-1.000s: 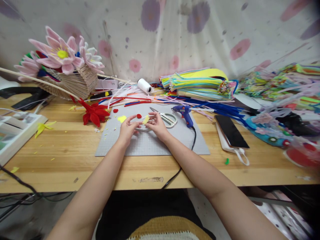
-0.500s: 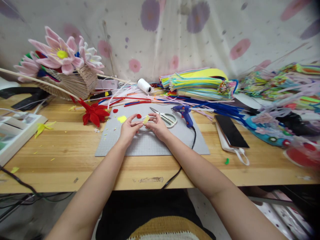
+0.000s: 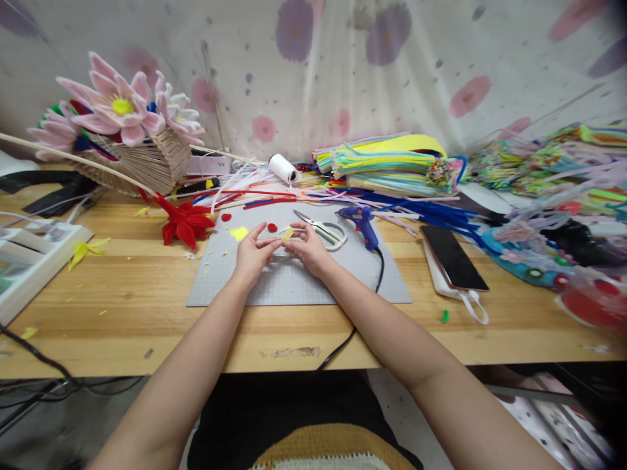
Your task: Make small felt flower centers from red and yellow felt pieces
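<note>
Over the grey cutting mat (image 3: pixel 294 287), my left hand (image 3: pixel 253 254) and my right hand (image 3: pixel 309 249) meet at the fingertips. A small yellow piece (image 3: pixel 287 233) is pinched in my right hand. The fingers of my left hand are closed on something thin and pale that I cannot make out. Just beyond the hands lies a red round piece (image 3: pixel 272 228), with a yellow scrap (image 3: pixel 240 233) to the left. Scissors (image 3: pixel 329 234) rest close to my right hand, and a blue glue gun (image 3: pixel 363 225) sits to their right.
A red flower (image 3: pixel 185 223) lies left of the mat, with pink flowers (image 3: pixel 115 104) in a basket behind it. Pipe cleaners (image 3: pixel 386 160) are piled at the back. At the right are a phone (image 3: pixel 454 257) and white cable. The glue gun's black cord (image 3: pixel 339 349) crosses the front edge.
The yellow piece has shifted and turned very slightly between the fingertips. Both hands have otherwise kept their places.
</note>
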The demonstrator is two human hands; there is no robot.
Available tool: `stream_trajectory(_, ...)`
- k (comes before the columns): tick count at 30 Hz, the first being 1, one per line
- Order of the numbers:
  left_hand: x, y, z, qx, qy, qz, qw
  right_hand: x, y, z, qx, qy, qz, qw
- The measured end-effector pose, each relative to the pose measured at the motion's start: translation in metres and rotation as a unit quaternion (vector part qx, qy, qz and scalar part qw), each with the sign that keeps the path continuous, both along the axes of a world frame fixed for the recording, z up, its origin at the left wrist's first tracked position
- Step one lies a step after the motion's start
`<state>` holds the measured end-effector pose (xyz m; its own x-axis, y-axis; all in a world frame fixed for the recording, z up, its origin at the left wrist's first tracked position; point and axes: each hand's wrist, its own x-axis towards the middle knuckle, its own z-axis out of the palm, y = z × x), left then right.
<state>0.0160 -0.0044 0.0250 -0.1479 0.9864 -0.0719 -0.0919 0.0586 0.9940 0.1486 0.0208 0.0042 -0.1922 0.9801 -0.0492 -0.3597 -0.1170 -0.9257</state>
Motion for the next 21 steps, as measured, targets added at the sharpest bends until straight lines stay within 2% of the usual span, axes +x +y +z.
stream_trajectory(6,0.0028,-0.0015,-0.0002,0.023,0.014,0.014,1.0,-0.0005,0.0001,-0.002,0.026,-0.014,0.007,1.0)
stream_trajectory(14,0.0025,-0.0006,0.0,-0.007,0.004,0.022,1.0,0.0022,-0.0001,0.0024,0.06,-0.028,0.023,0.998)
stream_trajectory(21,0.0024,-0.0018,0.0033,-0.021,-0.02,0.022,0.999,0.0019,-0.0006,0.0044,0.076,-0.062,-0.029,0.995)
